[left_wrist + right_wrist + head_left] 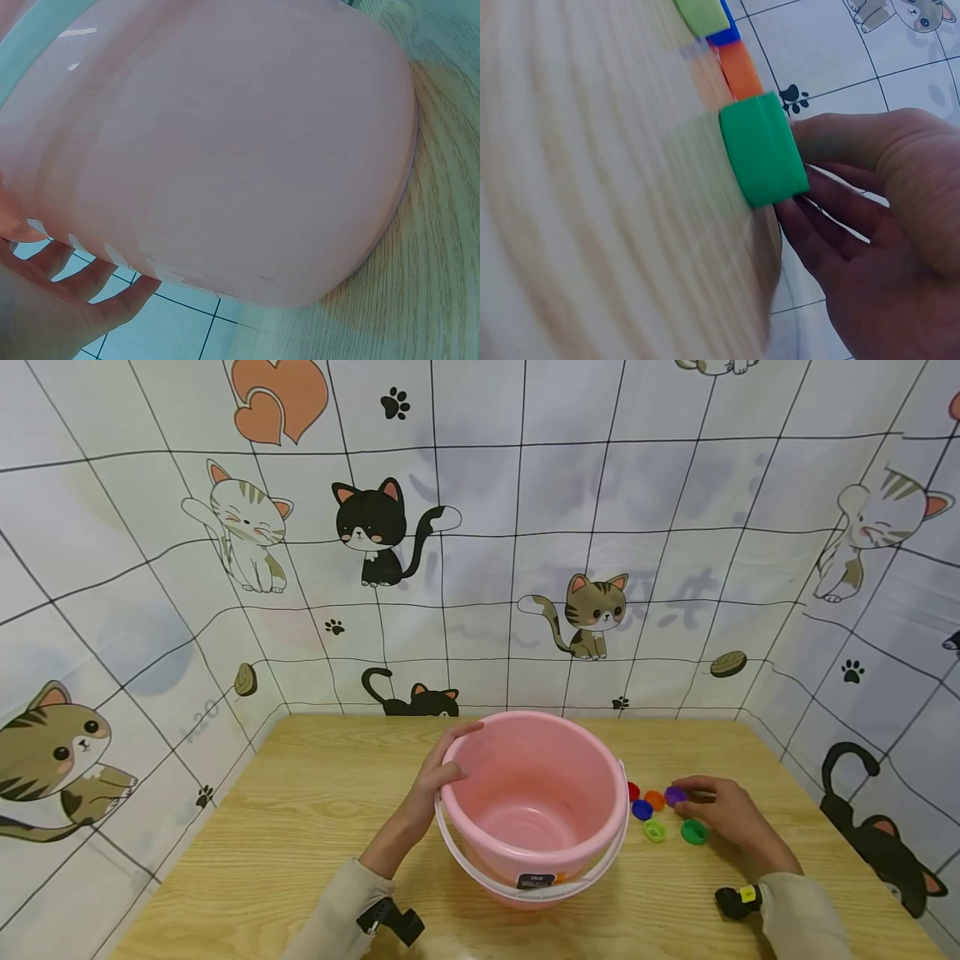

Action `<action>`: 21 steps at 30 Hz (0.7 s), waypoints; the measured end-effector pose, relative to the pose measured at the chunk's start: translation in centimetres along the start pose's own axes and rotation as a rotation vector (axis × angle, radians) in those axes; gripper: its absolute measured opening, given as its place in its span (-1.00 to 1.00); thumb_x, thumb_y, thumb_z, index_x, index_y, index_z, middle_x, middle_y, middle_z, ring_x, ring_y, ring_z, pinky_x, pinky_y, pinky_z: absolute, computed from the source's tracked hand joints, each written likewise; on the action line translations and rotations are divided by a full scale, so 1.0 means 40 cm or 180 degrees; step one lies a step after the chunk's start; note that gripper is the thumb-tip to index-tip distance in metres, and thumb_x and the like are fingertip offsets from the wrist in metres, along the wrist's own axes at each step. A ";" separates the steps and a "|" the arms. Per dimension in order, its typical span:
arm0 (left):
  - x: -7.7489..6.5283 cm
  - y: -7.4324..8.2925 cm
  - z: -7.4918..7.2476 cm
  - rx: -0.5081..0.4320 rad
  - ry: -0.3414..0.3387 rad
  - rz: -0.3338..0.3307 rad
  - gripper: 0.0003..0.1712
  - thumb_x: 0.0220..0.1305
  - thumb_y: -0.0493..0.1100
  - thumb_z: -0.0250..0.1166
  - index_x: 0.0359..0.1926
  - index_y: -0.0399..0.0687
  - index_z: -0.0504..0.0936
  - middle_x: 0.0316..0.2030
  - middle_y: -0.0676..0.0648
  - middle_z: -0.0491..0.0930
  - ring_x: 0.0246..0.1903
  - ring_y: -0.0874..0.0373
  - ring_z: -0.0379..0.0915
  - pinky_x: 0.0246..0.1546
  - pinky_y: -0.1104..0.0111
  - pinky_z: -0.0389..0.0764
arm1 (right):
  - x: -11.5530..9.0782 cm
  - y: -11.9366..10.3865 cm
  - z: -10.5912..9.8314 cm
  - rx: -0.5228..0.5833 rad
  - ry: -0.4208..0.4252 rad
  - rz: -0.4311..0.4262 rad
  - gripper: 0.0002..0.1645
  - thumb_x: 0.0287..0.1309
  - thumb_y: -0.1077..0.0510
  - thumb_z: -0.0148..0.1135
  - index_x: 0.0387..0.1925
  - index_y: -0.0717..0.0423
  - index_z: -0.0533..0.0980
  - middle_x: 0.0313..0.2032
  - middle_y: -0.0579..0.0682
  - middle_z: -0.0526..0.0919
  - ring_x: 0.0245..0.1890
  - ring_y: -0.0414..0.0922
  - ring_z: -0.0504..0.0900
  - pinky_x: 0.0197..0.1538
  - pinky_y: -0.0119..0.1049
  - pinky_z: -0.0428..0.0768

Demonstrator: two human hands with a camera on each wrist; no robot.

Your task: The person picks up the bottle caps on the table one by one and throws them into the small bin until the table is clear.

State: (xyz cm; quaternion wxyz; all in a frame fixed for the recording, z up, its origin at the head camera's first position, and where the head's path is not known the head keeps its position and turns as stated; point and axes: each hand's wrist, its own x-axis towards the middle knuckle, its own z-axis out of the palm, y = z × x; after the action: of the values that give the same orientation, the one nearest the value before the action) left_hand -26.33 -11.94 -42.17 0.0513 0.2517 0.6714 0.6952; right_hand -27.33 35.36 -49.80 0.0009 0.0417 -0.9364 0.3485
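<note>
A pink plastic bucket (534, 860) with a white handle stands upright on the table. My left hand (433, 781) grips its left rim, thumb inside and fingers along the outer wall; in the left wrist view the fingers of the left hand (82, 292) lie against the bucket (247, 150). Right of the bucket, my right hand (726, 814) has its thumb and fingers around a small purple round cap (675, 797). The right wrist view shows the right hand (885, 202) behind a green cap (763, 150), which hides the purple one.
Beside the bucket lie small round caps: red (633, 792), orange (655, 801), blue (642, 810), light green (655, 832) and green (693, 832). The wooden table (300, 827) meets a cat-patterned sheet (480, 568) at its back and sides.
</note>
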 end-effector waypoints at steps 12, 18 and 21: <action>-0.005 0.000 -0.002 -0.0007 0.0005 -0.0028 -0.18 0.16 -0.14 0.03 0.51 0.21 0.30 0.46 -0.13 0.25 0.23 -0.24 0.41 0.04 0.01 0.66 | -0.002 0.004 -0.010 0.0094 -0.0082 0.0000 -0.45 0.31 0.19 0.35 0.26 0.35 0.51 0.18 0.39 0.62 0.15 0.30 0.61 0.19 0.21 0.59; -0.005 0.001 -0.002 -0.0032 0.0004 -0.0042 -0.19 0.16 -0.13 0.03 0.51 0.25 0.30 0.46 -0.11 0.25 0.22 -0.26 0.43 0.02 -0.04 0.67 | -0.005 -0.006 -0.018 0.0102 -0.0081 -0.0102 -0.47 0.30 0.25 0.33 0.25 0.38 0.51 0.15 0.38 0.63 0.12 0.26 0.64 0.14 0.15 0.63; -0.004 0.001 -0.002 -0.0014 0.0005 -0.0039 -0.19 0.17 -0.13 0.03 0.51 0.23 0.30 0.47 -0.12 0.24 0.22 -0.25 0.43 0.02 -0.02 0.68 | -0.005 -0.008 -0.021 0.0065 -0.0049 -0.0178 -0.48 0.27 0.27 0.34 0.23 0.39 0.53 0.12 0.38 0.65 0.06 0.24 0.67 0.10 0.14 0.66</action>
State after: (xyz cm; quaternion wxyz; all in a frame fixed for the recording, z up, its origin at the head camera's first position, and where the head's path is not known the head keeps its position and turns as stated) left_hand -26.22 -12.06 -42.18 0.0556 0.2469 0.6714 0.6965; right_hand -27.12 35.69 -48.98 0.0030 0.0705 -0.9312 0.3575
